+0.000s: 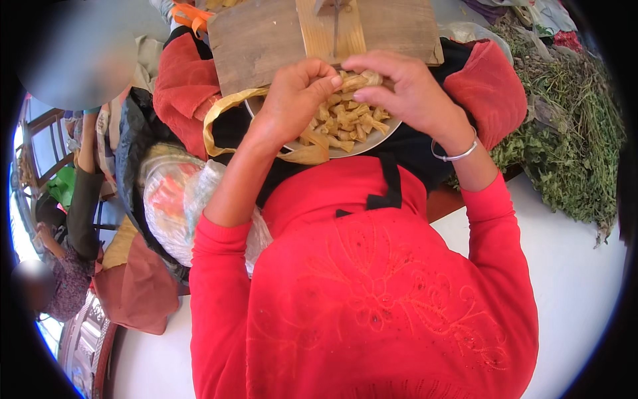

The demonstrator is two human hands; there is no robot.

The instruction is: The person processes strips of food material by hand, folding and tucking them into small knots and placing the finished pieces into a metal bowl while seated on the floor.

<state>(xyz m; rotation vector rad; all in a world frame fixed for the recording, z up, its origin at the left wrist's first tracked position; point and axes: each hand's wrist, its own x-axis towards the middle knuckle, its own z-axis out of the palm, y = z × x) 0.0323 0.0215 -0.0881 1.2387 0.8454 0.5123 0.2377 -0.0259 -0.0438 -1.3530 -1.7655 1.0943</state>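
Note:
Both of my hands are over a round metal bowl (366, 151) in my lap, heaped with short tan pieces (349, 117) of dried plant, perhaps root. My left hand (294, 102) has its thumb and forefinger pinched together at one end of a tan bundle (370, 79). Around the other end curl the fingers and thumb of my right hand (406, 90); its palm side is partly hidden. A silver bangle (456, 151) circles my right wrist. Just beyond the bowl lies a wooden board (259, 45) with a paler crosspiece (326, 30) and a thin metal part (336, 32).
A yellow band (213, 127) loops left of the bowl. Cut leafy plants (563, 134) are heaped at right. Clear plastic bags (172, 199) and a reddish-brown cloth (137, 287) lie at left. Another person (67, 284) is at the far left edge.

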